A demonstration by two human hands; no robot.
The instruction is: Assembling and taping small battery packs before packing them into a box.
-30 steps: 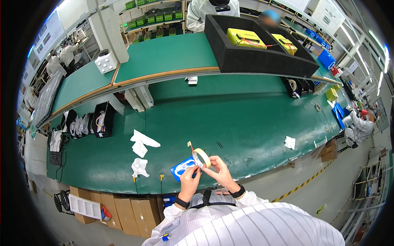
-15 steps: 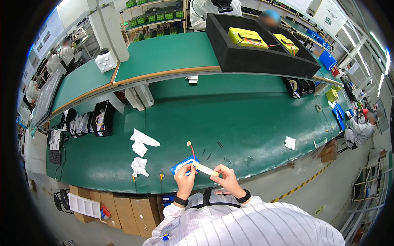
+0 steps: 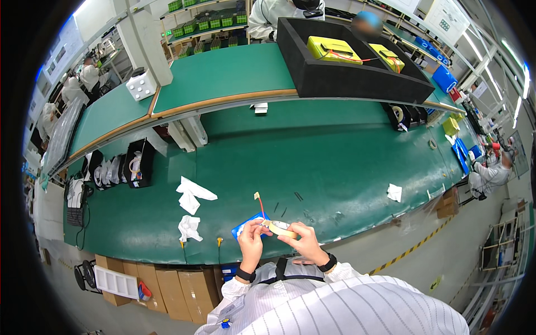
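A blue-wrapped pack (image 3: pixel 240 229), which looks like a battery pack, lies near the table's front edge. A red wire (image 3: pixel 261 207) stands up from it, with a small pale tab at its tip. My left hand (image 3: pixel 251 237) is over the pack, thumb and fingers pinched at the near end of a pale yellow tape (image 3: pixel 277 230). The other end of this tape is gripped by my right hand (image 3: pixel 303 243), just right of the pack. Between the two hands the tape bows in a curve. My fingers hide part of the pack.
Crumpled white sheets (image 3: pixel 192 194) lie left of the pack, and thin black strips (image 3: pixel 280 210) beyond it. A raised green shelf (image 3: pixel 229 70) spans the back, bearing a black foam tray (image 3: pixel 357 81) with yellow packs. Black bins (image 3: pixel 139 163) stand at left. A co-worker (image 3: pixel 279 19) stands behind the shelf.
My right hand has shifted slightly left, toward my left hand. The tape, nearly straight before, now bends between them.
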